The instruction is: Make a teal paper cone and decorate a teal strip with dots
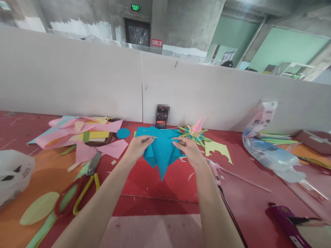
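A folded blue paper piece hangs point-down over the middle of the red table. At its upper left edge, the thumb and fingertips of my left hand pinch it. My right hand pinches its upper right edge the same way. The pointed tip hangs between and below both hands. Behind it, more blue paper is visible. A pink paper cone stands in a ring of green and yellow strips, just beyond my right hand.
Scissors and a heap of coloured paper lie left, with a white bag. A phone leans on the white partition. To the right are a glue gun, plastic packaging and a purple tool.
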A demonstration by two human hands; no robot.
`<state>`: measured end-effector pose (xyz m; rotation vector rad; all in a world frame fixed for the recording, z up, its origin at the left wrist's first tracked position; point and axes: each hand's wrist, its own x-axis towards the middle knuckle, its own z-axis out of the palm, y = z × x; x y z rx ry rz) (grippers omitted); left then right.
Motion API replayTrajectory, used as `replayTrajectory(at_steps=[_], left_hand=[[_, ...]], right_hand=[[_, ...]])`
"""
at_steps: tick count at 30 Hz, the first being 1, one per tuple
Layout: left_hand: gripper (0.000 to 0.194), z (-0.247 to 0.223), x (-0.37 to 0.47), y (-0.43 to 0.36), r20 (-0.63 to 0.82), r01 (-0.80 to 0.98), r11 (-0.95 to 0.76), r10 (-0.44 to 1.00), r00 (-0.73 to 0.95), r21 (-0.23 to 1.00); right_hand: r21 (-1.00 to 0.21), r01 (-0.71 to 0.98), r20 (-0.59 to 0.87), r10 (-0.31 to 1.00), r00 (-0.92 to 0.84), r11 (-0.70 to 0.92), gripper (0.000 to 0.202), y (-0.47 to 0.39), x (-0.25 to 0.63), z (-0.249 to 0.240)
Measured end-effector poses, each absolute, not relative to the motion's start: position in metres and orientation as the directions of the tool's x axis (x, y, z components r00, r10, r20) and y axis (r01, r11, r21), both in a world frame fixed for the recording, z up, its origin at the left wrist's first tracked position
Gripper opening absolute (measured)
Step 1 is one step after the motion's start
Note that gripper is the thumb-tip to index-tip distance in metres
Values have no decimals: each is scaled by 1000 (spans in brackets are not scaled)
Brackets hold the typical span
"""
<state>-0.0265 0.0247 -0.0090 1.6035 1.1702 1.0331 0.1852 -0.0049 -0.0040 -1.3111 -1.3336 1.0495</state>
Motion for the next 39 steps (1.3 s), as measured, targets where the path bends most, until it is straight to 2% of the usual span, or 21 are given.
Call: replayTrajectory(at_steps=[13,21,27,33,39], left_hand=[[34,-2,-27,22,159,244,-205,968,193,948],[33,-1,-28,21,118,253,-168,972,201,953],[38,-5,-26,22,5,213,-55,974,227,975],[33,-5,-23,21,59,289,-117,978,199,950],[29,-5,-24,21,109,282,-165,973,206,945]], right_hand=[[-988,154,25,998,56,16,36,-2,182,-9],[-990,143,21,998,64,11,33,1,185,-14],[-991,132,31,998,54,24,32,0,182,-13],[-981,188,49,999,6,47,26,-1,176,-12],[-982,187,3,1000,-2,3,30,-2,175,-10]])
